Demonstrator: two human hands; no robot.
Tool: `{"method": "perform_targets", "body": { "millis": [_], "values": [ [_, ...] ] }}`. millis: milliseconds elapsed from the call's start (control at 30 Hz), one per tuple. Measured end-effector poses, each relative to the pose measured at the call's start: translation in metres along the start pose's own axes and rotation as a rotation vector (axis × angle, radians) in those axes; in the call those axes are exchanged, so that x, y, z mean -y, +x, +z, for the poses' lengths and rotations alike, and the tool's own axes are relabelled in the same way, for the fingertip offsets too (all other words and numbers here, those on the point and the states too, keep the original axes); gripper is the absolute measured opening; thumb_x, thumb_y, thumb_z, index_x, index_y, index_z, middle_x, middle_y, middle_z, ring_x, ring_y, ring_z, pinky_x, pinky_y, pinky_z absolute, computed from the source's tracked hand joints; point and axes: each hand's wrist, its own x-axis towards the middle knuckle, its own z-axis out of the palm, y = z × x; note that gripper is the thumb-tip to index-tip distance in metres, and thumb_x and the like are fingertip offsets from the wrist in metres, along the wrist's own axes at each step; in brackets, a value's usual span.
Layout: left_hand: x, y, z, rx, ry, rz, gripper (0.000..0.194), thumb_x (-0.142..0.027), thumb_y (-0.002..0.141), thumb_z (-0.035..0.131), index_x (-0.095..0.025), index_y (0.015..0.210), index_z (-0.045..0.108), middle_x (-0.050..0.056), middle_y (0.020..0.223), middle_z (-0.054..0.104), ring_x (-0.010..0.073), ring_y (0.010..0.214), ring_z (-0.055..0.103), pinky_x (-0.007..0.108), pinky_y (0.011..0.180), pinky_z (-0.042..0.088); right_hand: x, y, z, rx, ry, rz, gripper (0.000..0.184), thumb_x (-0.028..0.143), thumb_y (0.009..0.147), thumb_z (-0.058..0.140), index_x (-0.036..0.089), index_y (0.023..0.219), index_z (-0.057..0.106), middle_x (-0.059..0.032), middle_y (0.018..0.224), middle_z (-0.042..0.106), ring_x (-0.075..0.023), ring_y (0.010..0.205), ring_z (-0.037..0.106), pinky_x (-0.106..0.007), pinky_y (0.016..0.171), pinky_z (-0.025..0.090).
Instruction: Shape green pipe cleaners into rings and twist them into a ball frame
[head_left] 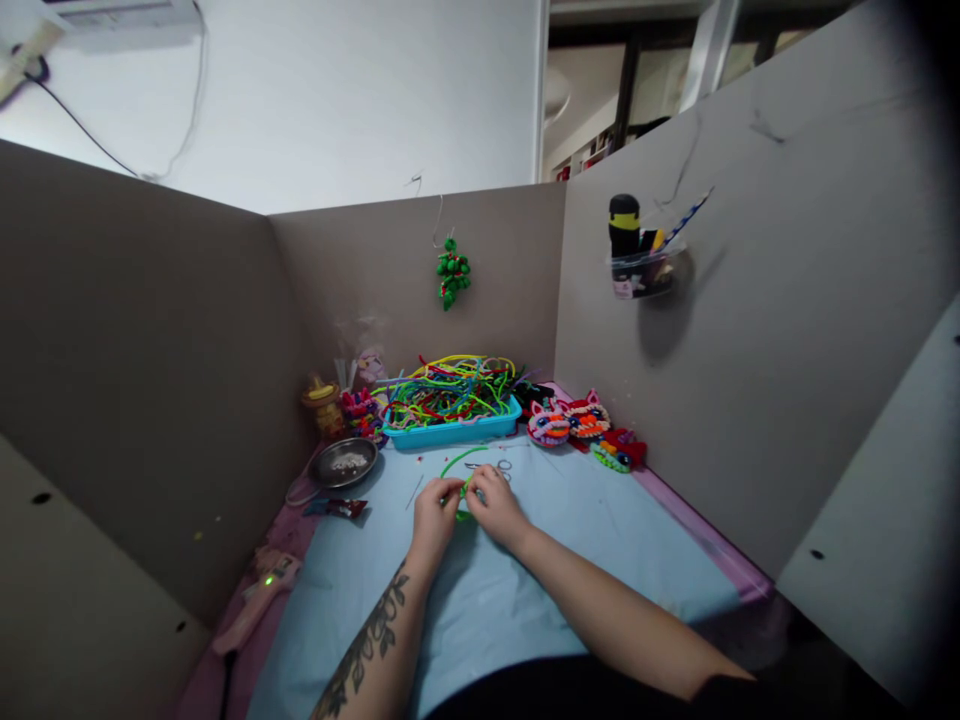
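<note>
Both my hands meet over the blue table cover, fingers pinched close together. Between them is a green pipe cleaner [463, 453], its free end curving up and away above my left hand [437, 510]. My right hand [495, 503] grips the same green piece from the other side. A bent green part hangs just below the fingertips, and the fingers hide the rest. A pair of scissors [505, 466] lies just beyond my right hand. To the left of my left hand is a thin dark stick [414, 491].
A blue tray [450, 434] heaped with colourful pipe cleaners stands at the back. Finished fuzzy figures [589, 418] sit right of it. At left are a metal bowl [343, 463], a jar [323, 408] and a pink glue gun [259, 603]. Grey panels [412, 260] enclose the table.
</note>
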Motion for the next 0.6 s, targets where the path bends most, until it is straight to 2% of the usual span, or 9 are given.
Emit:
{"method": "perform_targets", "body": {
  "millis": [333, 467, 600],
  "values": [
    [-0.0011, -0.0006, 0.0029, 0.040, -0.020, -0.073, 0.021, -0.022, 0.076, 0.052, -0.015, 0.091, 0.066, 0.006, 0.085, 0.070, 0.0160, 0.075, 0.062, 0.028, 0.071, 0.048, -0.0015, -0.0009, 0.0041, -0.025, -0.091, 0.068, 0.009, 0.015, 0.076, 0.052, 0.019, 0.070, 0.056, -0.0037, 0.085, 0.055, -0.0189, 0.089, 0.048, -0.030, 0.079, 0.034],
    [-0.0013, -0.0011, 0.0032, 0.047, 0.011, -0.119, 0.024, -0.024, 0.076, 0.052, -0.015, 0.093, 0.066, 0.006, 0.085, 0.070, 0.0167, 0.076, 0.063, 0.028, 0.073, 0.048, 0.0017, -0.0007, 0.0012, -0.053, -0.171, 0.032, 0.007, 0.015, 0.077, 0.052, 0.019, 0.072, 0.056, -0.0041, 0.087, 0.056, -0.0197, 0.089, 0.046, -0.031, 0.079, 0.032],
    [-0.0014, -0.0018, 0.0040, 0.102, 0.040, -0.136, 0.020, -0.022, 0.075, 0.051, -0.016, 0.084, 0.068, 0.005, 0.080, 0.070, 0.0166, 0.072, 0.062, 0.028, 0.070, 0.046, 0.0058, -0.0002, -0.0013, -0.069, -0.272, 0.014, 0.006, 0.016, 0.077, 0.052, 0.019, 0.074, 0.056, -0.0055, 0.089, 0.057, -0.0212, 0.090, 0.045, -0.033, 0.078, 0.030]
  ]
}}
